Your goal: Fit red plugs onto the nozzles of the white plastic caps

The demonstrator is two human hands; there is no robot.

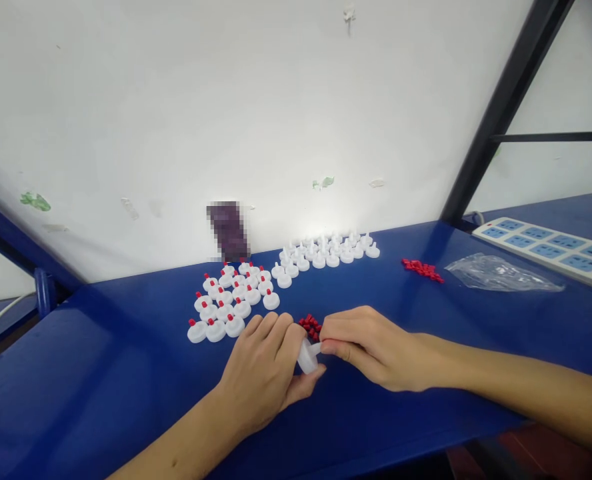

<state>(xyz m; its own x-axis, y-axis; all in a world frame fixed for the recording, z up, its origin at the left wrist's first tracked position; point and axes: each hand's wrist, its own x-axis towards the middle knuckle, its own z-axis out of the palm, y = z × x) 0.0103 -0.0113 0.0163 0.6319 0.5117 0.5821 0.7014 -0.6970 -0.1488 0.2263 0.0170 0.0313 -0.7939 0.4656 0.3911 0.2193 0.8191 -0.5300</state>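
Observation:
My left hand [266, 373] is closed around a white nozzle cap [307, 358], its spout turned to the right. At the spout's end my right hand [376, 348] pinches with thumb and fingers; whatever lies between those fingertips is hidden. Just behind my hands is a small pile of red tip covers [308, 324], partly covered by my right hand. To the left stand several white nozzle caps with red tips [271, 301]. Farther back is a group of white nozzle caps with bare spouts [333, 261].
More red tip covers [423, 270] lie to the right, beside a clear plastic bag [501, 273]. A white power strip [551, 248] sits at the far right. A blurred dark phone-shaped object [230, 230] leans on the wall behind the blue table [126, 360].

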